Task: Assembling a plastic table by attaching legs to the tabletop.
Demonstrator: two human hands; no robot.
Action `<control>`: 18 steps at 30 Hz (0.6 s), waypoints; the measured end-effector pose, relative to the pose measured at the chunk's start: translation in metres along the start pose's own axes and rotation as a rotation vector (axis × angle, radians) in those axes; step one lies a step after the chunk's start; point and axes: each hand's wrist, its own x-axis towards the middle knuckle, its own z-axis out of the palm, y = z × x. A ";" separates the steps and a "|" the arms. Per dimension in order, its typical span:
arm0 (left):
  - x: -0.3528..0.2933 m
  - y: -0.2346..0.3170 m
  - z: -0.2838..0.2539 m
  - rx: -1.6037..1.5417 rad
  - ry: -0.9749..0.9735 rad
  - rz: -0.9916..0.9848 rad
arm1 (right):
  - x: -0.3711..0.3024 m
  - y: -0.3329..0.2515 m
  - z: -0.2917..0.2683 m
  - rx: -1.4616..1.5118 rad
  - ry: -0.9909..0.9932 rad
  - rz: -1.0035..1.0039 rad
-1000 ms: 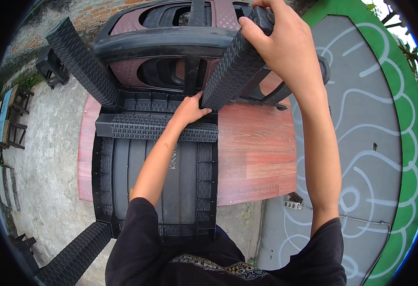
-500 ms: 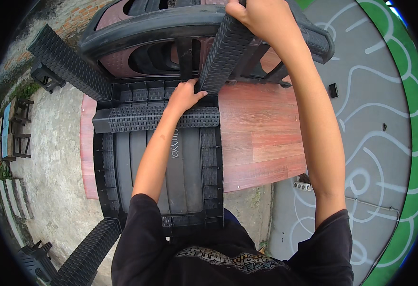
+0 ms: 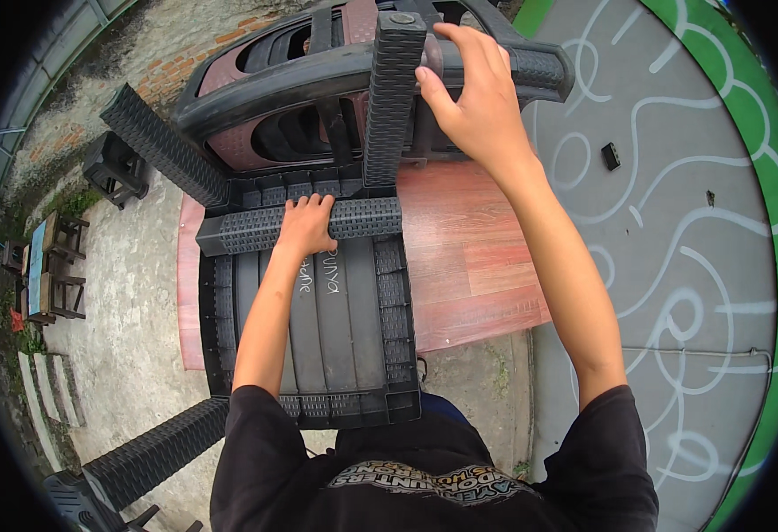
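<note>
In front of me an upside-down black plastic table [image 3: 336, 363] with a woven pattern shows its ribbed underside. One woven leg [image 3: 395, 106] stands up from its far right corner, another [image 3: 165, 146] from the far left, and a third [image 3: 154, 452] from the near left. A loose leg [image 3: 245, 230] lies across the underside near the far edge. My left hand [image 3: 307, 226] grips this loose leg from above, fingers over its far side. Beside the top of the far right leg, my right hand [image 3: 479, 111] is open, thumb and fingers apart; whether the thumb touches the leg cannot be told.
Behind the table rests a large black and brown plastic piece [image 3: 318, 124] with oval openings. A wood-patterned sheet [image 3: 469, 257] lies underneath. To the left are a black stool [image 3: 114, 168] and a wooden bench [image 3: 41, 257]. A grey surface with white painted lines [image 3: 664, 222] spans the right.
My right hand has let go of the far right leg's top and opened beside it. That leg now stands straighter. My left hand has moved from that leg's base onto the loose leg.
</note>
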 end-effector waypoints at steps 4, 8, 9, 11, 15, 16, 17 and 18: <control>-0.035 0.052 -0.077 -0.295 0.340 0.010 | -0.087 -0.025 -0.070 0.591 -0.412 0.738; -0.068 0.151 -0.136 -0.316 0.367 0.087 | -0.129 -0.056 -0.123 1.160 -0.171 0.907; -0.081 0.176 -0.140 -0.267 0.464 0.083 | -0.128 -0.070 -0.136 1.282 -0.029 0.888; -0.099 0.220 -0.141 -0.210 0.607 0.109 | -0.138 -0.063 -0.165 1.273 0.114 0.984; -0.132 0.259 -0.126 -0.166 0.737 0.205 | -0.149 -0.058 -0.229 1.262 0.377 1.046; -0.138 0.260 -0.115 -0.175 0.745 0.197 | -0.154 -0.048 -0.252 1.284 0.397 1.022; -0.144 0.255 -0.098 -0.219 0.675 0.175 | -0.160 -0.036 -0.272 1.285 0.383 1.019; -0.153 0.251 -0.087 -0.265 0.603 0.159 | -0.165 -0.024 -0.294 1.365 0.361 0.901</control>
